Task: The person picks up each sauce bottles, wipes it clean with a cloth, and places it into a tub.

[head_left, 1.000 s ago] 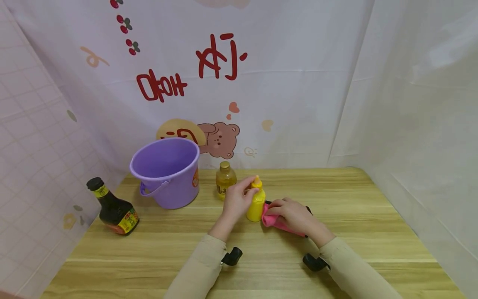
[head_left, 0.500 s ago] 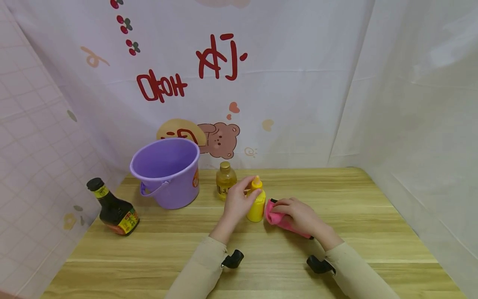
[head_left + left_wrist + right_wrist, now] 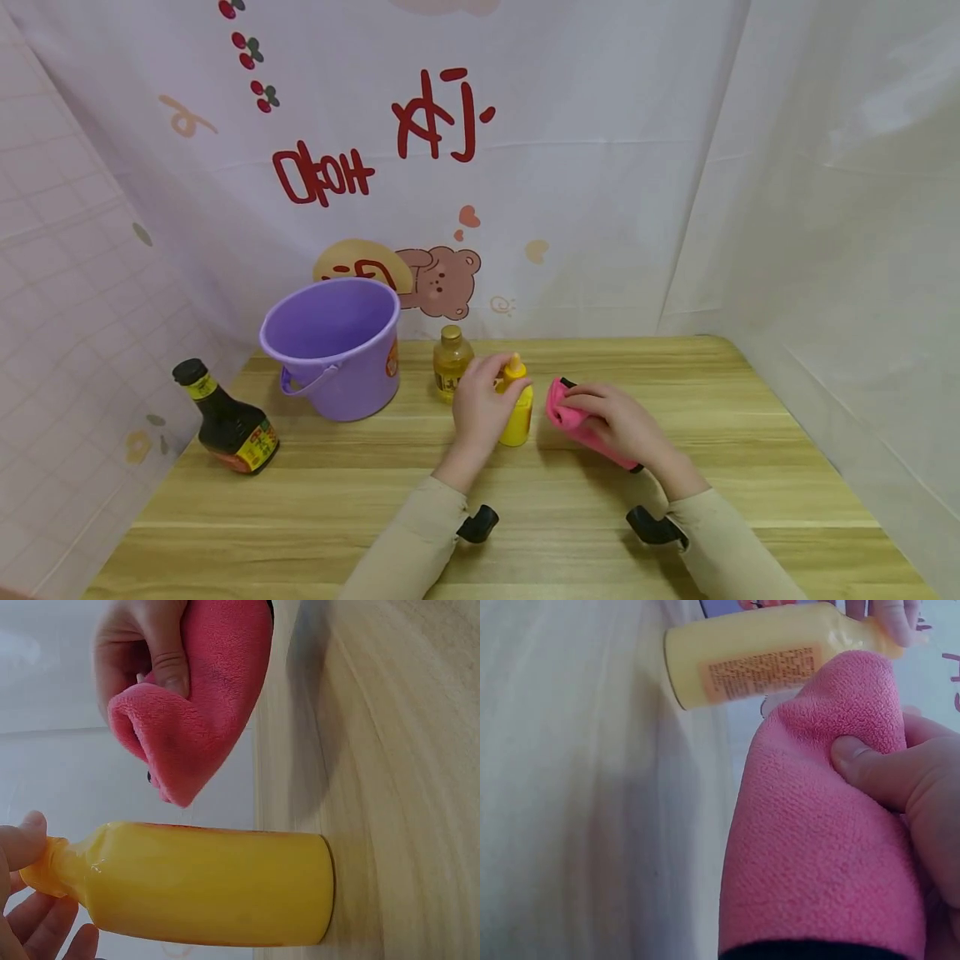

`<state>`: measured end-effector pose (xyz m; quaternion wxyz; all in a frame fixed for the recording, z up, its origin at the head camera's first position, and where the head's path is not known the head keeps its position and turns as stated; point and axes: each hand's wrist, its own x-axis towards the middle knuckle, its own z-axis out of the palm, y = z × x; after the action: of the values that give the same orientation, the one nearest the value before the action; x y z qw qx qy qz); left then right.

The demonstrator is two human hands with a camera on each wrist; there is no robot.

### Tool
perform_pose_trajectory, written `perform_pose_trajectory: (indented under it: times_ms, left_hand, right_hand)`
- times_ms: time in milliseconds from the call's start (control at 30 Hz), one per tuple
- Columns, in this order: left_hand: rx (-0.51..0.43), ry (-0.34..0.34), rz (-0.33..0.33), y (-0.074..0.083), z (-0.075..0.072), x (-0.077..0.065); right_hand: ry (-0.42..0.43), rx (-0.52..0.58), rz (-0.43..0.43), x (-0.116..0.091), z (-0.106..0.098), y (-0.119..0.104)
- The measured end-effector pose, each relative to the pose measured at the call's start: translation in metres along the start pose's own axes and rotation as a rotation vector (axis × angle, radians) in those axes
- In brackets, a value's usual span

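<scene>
In front of us, a person in beige sleeves (image 3: pixel 412 533) works at a wood-grain counter (image 3: pixel 300 542), the left hand (image 3: pixel 480 408) pinching the top of a yellow bottle (image 3: pixel 210 885) that stands upright on the surface. The right hand (image 3: pixel 622 425), thumb pressed into the fabric, grips a pink cloth (image 3: pixel 817 847) with black trim, near the bottle but not touching it. Behind the left hand stands a gold-capped bottle (image 3: pixel 452 362); farther left are a purple bucket (image 3: pixel 356 387) and a dark bottle (image 3: pixel 232 425) with a yellow label.
</scene>
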<state>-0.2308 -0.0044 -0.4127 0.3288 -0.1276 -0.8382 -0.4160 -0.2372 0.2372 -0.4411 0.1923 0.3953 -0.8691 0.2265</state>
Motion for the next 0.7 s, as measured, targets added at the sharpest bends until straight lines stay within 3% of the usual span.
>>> perform_pose_trajectory:
  times_ms: [200,533,700]
  left_hand:
    - [-0.031,-0.016,-0.017,-0.004,0.001,0.002]
    - [-0.109,-0.064,-0.04,-0.01,-0.004,0.008]
    - [-0.158,-0.098,-0.055,-0.009,-0.007,0.01]
  right_hand:
    - [0.049,0.002,-0.021,0.003,-0.006,0.002]
    - [0.166,0.02,-0.145,0.021,-0.011,0.002]
    - [0.202,0.019,-0.132,0.033,-0.014,-0.008]
